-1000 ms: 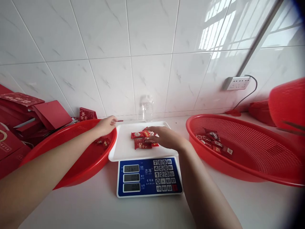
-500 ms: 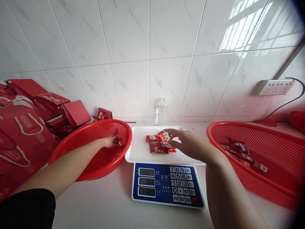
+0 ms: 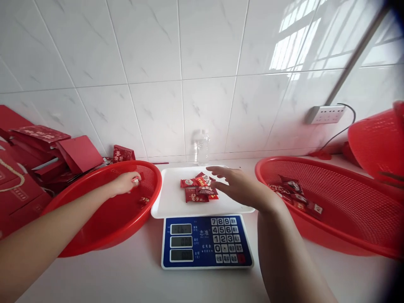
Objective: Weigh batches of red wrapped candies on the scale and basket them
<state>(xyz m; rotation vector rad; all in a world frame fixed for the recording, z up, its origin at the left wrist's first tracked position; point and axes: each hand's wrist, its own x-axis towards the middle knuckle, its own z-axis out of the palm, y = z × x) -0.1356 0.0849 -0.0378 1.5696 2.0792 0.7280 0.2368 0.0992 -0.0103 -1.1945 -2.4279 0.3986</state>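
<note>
My left hand [image 3: 123,184] is inside the left red basket [image 3: 104,242], fingers closed on a small red-and-white packet [image 3: 135,180]. Most of that packet is hidden by the fingers. Another packet [image 3: 144,201] lies lower in the basket. Over the white tray [image 3: 168,202] of a scale, my right hand [image 3: 238,185] hovers with fingers stretched and apart. Its fingertips are at the right side of a small pile of red snack packets [image 3: 198,188]; whether they touch it I cannot tell. The blue scale panel [image 3: 206,242] faces me.
The right red basket [image 3: 331,168] holds several packets [image 3: 296,195]. Beyond it a tilted red basket [image 3: 378,143] shows at the edge, with a dark, unclear shape by it. A clear bottle [image 3: 202,147] stands by the wall. Red gift bags [image 3: 22,193] and boxes [image 3: 78,153] crowd the left.
My left hand has lifted from the basket's right side, drawing back with a packet. The view has turned right, and a tilted basket now shows there. My right hand stays by the pile.
</note>
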